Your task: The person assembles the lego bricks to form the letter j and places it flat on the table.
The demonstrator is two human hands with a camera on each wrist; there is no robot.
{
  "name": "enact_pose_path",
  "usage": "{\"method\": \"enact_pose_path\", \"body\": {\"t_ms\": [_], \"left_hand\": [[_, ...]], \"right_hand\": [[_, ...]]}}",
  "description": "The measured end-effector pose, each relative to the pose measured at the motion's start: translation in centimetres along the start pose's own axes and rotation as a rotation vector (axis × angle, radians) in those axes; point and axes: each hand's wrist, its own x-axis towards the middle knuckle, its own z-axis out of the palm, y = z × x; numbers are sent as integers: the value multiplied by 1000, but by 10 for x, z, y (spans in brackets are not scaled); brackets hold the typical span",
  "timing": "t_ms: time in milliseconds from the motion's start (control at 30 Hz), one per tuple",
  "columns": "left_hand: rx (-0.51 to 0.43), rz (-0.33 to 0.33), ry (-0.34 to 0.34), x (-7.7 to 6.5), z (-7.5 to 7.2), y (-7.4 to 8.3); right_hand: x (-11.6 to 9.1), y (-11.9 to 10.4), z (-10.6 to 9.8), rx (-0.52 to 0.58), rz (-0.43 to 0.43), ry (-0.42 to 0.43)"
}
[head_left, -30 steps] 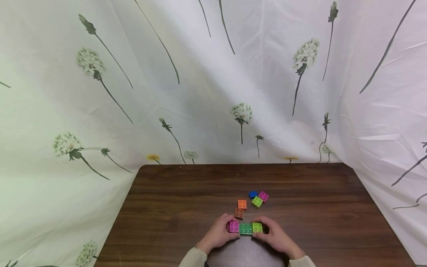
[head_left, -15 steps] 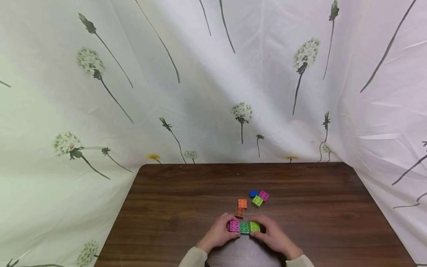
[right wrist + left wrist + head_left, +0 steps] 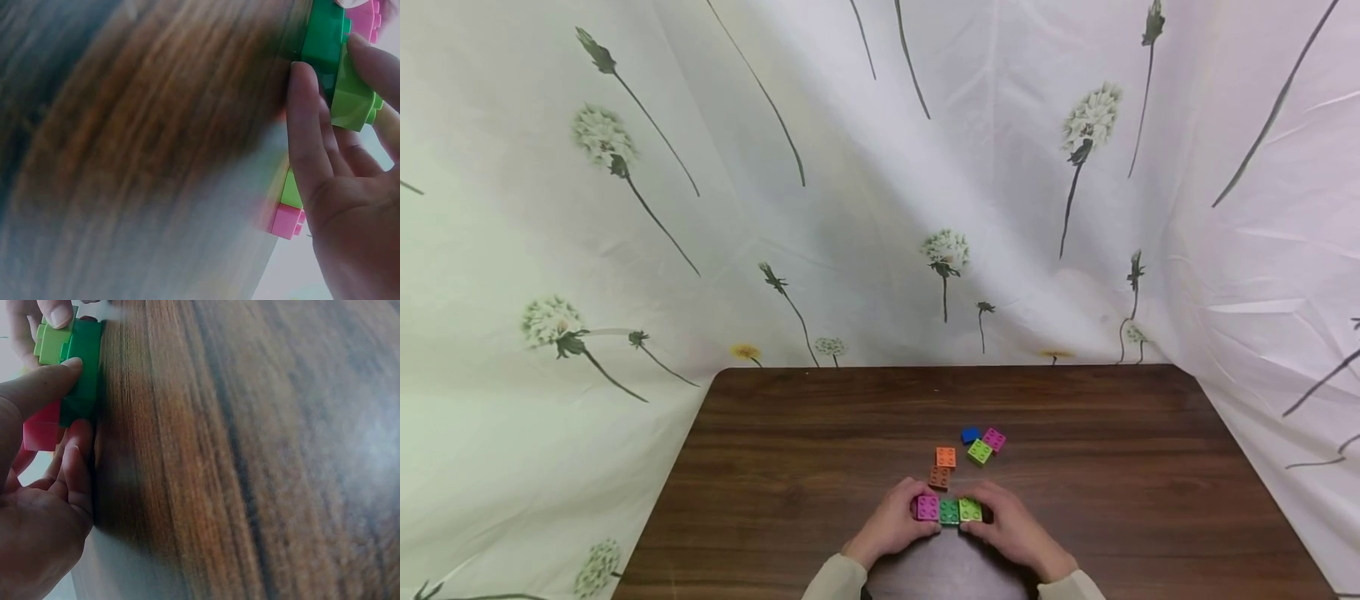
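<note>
A long green toy building brick [image 3: 949, 512] lies on the brown table, its middle studs visible between two square bricks on top. At its left end sits a pink brick [image 3: 928, 508], gripped between the thumb and fingers of my left hand [image 3: 891, 523]. In the left wrist view, the thumb tip reaches the side of the green brick [image 3: 82, 375]. My right hand [image 3: 1015, 527] pinches a lime brick [image 3: 970, 510] at the right end. That lime brick [image 3: 353, 97] juts past the green brick's end in the right wrist view.
Beyond the hands, an orange brick [image 3: 946, 457] and a brown brick [image 3: 939, 477] lie close together. Farther back are a blue brick [image 3: 971, 435], a magenta brick [image 3: 995, 440] and another lime brick [image 3: 980, 452]. A dandelion-patterned cloth [image 3: 865, 275] hangs behind the table [image 3: 790, 433].
My right hand has moved slightly left with the lime brick, so less of the green brick shows between the two upper bricks. The left hand has stayed nearly still.
</note>
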Motion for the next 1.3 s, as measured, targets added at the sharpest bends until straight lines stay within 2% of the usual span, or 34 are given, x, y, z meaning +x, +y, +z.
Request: {"method": "enact_pose_path", "body": {"t_ms": [467, 900, 1300], "left_hand": [[-6, -24, -5, -1, 1, 0], [-11, -36, -12, -1, 1, 1], [-2, -46, -22, -2, 0, 0]], "right_hand": [[2, 4, 4, 14, -4, 13], [7, 8, 9, 83, 101, -5], [6, 5, 10, 58, 65, -6]]}}
